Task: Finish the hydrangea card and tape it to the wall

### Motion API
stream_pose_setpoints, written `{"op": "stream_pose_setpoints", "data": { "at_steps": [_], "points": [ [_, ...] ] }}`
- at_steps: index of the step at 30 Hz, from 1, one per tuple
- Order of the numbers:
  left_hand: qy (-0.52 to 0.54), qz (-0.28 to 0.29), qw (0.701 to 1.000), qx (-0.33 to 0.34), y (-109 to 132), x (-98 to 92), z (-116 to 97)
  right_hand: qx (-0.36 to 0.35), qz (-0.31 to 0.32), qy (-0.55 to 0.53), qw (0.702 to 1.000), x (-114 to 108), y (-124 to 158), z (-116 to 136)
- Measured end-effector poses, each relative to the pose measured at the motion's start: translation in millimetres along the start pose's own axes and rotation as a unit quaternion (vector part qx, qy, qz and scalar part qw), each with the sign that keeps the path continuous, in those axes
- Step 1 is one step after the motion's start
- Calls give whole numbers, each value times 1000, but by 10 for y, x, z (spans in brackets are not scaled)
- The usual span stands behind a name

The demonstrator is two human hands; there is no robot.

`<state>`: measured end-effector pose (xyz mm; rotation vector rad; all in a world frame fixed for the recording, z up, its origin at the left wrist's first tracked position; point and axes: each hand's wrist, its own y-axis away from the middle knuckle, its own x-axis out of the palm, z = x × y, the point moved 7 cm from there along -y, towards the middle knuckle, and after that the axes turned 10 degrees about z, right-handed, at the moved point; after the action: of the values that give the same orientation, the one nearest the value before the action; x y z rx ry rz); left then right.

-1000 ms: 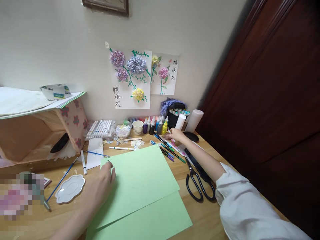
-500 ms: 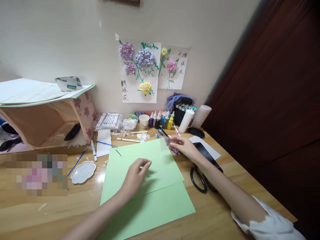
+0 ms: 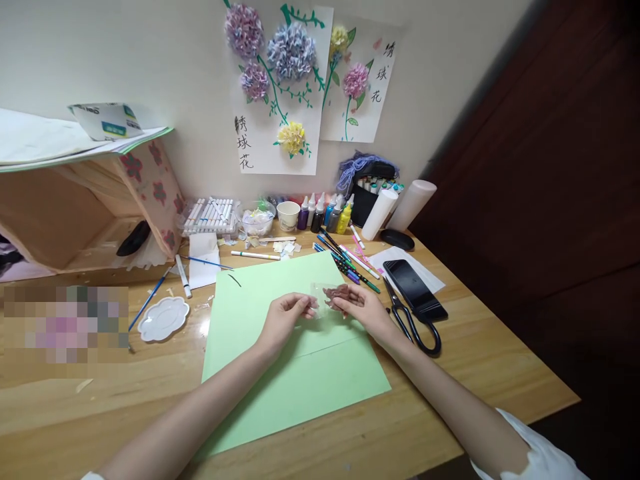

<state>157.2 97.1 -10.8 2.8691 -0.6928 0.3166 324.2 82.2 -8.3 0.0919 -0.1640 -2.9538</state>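
Between my two hands is a small clear plastic bag point(image 3: 320, 300) with dark brown-red pieces inside, too small to name. My left hand point(image 3: 287, 317) pinches the bag's left side between thumb and fingers. Its right side, where the brown pieces are bunched, is held by my right hand point(image 3: 365, 310). Both hands are over light green sheets of paper point(image 3: 280, 393) that lie overlapping on the wooden table. A short dark curved mark point(image 3: 235, 280) shows near the upper left of the top sheet.
Black-handled scissors point(image 3: 413, 323) and a phone point(image 3: 415, 290) lie right of the paper. Pens point(image 3: 345, 263), paint bottles point(image 3: 325, 213) and a paper cup point(image 3: 289, 216) stand or lie behind it. Left are a white palette point(image 3: 163, 319), brushes and a fabric-covered box point(image 3: 155, 187).
My right hand has brought the plastic bag left and toward me from the pens. My left hand has moved up and right and now grips the bag too. The view has tilted down.
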Motion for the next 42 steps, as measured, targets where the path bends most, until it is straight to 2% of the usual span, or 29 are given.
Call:
{"op": "stream_pose_setpoints", "data": {
  "at_steps": [11, 42],
  "points": [
    [20, -11, 1000, -9, 9, -11, 20, -5, 4, -5, 1000, 30, 62, 7],
    [22, 11, 1000, 10, 18, 8, 22, -22, -29, -4, 999, 18, 98, 39]
  ]
}}
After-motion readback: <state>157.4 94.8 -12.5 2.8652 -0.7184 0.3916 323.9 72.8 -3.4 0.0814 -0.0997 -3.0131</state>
